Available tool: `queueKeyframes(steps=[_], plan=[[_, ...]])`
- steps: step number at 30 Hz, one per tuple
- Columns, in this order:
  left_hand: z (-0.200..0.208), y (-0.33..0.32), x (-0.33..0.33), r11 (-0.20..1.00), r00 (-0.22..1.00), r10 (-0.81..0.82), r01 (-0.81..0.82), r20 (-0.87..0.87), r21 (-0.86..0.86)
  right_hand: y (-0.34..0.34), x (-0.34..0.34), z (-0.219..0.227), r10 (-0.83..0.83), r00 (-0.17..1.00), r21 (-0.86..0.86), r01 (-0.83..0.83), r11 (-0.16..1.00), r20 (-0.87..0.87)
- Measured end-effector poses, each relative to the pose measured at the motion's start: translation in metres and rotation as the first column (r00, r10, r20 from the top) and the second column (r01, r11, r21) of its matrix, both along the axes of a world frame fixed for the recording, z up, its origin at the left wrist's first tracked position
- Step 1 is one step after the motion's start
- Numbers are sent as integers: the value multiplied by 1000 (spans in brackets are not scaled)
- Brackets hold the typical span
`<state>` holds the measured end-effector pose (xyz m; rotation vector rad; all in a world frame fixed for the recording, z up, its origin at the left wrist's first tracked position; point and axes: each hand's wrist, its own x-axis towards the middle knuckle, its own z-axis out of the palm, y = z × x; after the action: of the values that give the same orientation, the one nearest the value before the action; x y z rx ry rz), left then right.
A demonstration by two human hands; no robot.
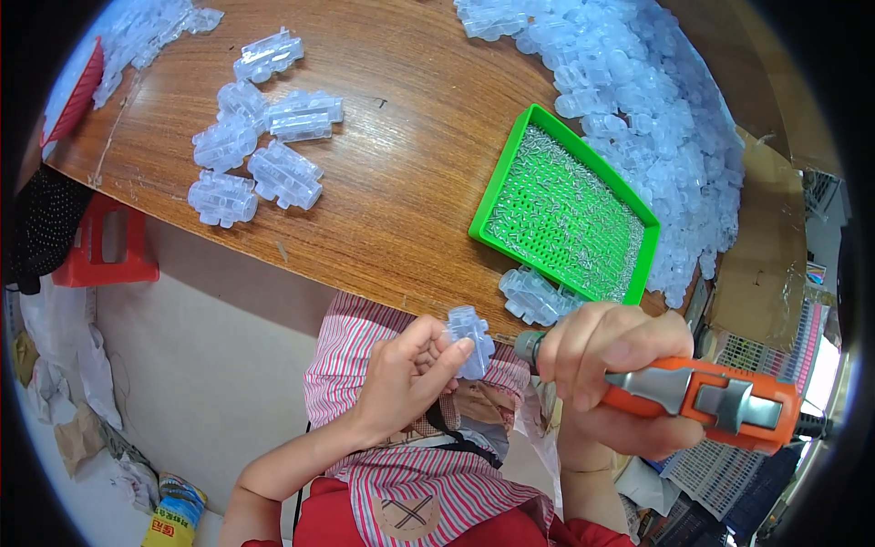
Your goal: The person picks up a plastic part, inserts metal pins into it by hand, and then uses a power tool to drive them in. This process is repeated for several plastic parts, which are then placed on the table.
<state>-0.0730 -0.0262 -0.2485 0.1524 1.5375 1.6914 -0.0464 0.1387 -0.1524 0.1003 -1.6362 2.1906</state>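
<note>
Between the thumb and fingers of my left hand (410,374) is a clear plastic part (470,342), held just off the table's front edge. My right hand (620,374) is wrapped round an orange and grey electric screwdriver (720,401), whose tip points left toward that part. The tip and the part look close together; whether they touch I cannot tell. A green perforated tray (570,205) with many small metal screws lies beyond my right hand. Against the tray's near side rests another clear plastic part (533,296).
A big heap of clear plastic parts (638,109) covers the right of the wooden table (410,137). Several more parts (284,173) lie in a loose group at the left. A red basket (77,91) stands at the far left edge, with a red stool (105,242) below.
</note>
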Motion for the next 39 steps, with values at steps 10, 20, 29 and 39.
queueKeyframes(steps=[10,20,29,39], plan=[[-15,-6,9,988,987,119,-128,103,88,-4,4,-32,16,1000,7,-16,1000,-19],[-16,-3,12,994,994,108,-108,5,23,-4,5,-37,25,1000,41,-25,999,15],[-16,3,11,989,985,149,-149,-87,5,-13,-3,-35,-60,997,160,52,986,45],[-4,4,5,993,974,103,-113,-200,-40,-11,-2,-40,-10,1000,216,10,976,-3]])
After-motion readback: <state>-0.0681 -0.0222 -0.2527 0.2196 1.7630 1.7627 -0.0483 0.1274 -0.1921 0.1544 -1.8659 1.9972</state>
